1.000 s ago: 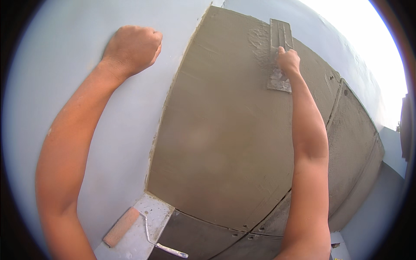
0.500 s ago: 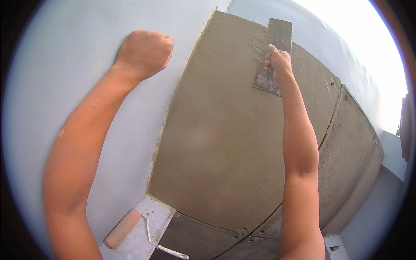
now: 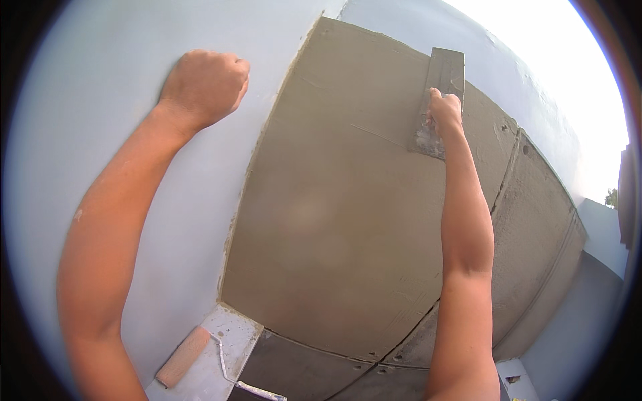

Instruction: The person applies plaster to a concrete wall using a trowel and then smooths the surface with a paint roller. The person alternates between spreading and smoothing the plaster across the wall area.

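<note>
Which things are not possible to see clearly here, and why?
Head view: handle of the trowel, mostly hidden by the right hand.
Head view: palm of the left hand, hidden by its back.
Head view: greenery, too small to identify.
Head view: right arm, cut off by lower edge.

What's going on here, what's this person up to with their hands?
The person's right hand grips a flat trowel against a grey-brown coated surface, near its upper edge. The coating looks mostly smooth, with a few faint ridges. The left hand is a closed fist at the pale blue wall. At the lower left, a paint roller lies unheld.
</note>
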Available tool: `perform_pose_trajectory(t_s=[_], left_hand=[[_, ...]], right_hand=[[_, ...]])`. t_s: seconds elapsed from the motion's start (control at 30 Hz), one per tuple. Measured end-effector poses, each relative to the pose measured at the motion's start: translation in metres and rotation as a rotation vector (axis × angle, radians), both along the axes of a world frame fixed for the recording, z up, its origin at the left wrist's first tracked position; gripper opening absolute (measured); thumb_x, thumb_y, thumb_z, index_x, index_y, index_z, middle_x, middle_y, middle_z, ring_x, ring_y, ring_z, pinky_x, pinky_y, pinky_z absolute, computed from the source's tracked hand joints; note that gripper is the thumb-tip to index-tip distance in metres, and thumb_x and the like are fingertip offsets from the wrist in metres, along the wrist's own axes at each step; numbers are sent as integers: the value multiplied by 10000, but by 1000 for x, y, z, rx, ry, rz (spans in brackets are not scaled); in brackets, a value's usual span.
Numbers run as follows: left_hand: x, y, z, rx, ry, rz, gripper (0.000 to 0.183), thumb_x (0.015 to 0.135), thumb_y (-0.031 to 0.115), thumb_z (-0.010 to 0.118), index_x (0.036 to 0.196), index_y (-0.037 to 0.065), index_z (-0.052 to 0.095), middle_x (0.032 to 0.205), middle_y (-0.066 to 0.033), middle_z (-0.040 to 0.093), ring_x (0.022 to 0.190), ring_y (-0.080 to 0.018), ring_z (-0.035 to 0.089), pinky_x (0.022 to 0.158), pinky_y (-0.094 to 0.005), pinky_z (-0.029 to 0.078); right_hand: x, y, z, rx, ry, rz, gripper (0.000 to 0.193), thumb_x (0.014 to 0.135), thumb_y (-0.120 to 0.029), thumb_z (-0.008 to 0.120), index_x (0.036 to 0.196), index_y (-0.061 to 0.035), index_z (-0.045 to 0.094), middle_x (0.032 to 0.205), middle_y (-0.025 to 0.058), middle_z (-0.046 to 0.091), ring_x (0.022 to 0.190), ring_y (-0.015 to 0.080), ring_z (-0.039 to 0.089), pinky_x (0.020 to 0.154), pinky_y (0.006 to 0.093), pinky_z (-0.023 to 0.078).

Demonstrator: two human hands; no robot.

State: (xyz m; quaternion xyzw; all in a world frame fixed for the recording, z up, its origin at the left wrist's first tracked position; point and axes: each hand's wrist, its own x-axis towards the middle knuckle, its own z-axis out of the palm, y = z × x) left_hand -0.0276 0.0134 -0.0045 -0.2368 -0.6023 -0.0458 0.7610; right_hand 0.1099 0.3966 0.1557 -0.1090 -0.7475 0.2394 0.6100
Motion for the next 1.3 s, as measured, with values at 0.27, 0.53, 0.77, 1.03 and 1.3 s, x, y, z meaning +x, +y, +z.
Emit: perform_pose_trajectory(t_s=[0.27,0.53,0.77,1.03,1.3], left_hand=[[-10,4,-1,10,-116,16,318,941,178,649,661,59,560,627,-82,583,547,-255,591,546,-374,509],[-7,-2,3,20,-193,7,282,915,177,658,681,40,577,676,-112,612,605,-311,599,592,-423,500],[21,-29,-22,-34,-285,-19,223,892,141,677,723,14,606,706,-140,627,647,-345,607,612,-449,484],[66,-99,-30,-22,-206,-5,274,957,103,635,727,-3,531,656,-156,537,531,-327,475,521,-430,351],[94,-66,-39,-19,-237,-149,257,964,132,648,759,-2,572,637,-127,516,514,-248,451,510,-396,347]], right_hand=[[94,109,5,-25,98,112,337,1015,-252,617,959,74,554,730,100,567,503,161,515,421,339,411],[170,188,15,-92,127,268,322,1029,-256,601,861,10,534,735,84,542,532,143,510,428,327,411],[218,236,7,-112,188,207,331,1022,-268,615,920,36,531,748,88,536,529,146,510,421,334,411],[271,212,-28,-136,310,271,274,1018,-236,619,987,13,511,739,56,533,500,115,494,397,302,402],[216,180,-124,-176,157,400,230,1021,-211,614,999,-16,495,704,31,532,484,94,499,387,286,417]])
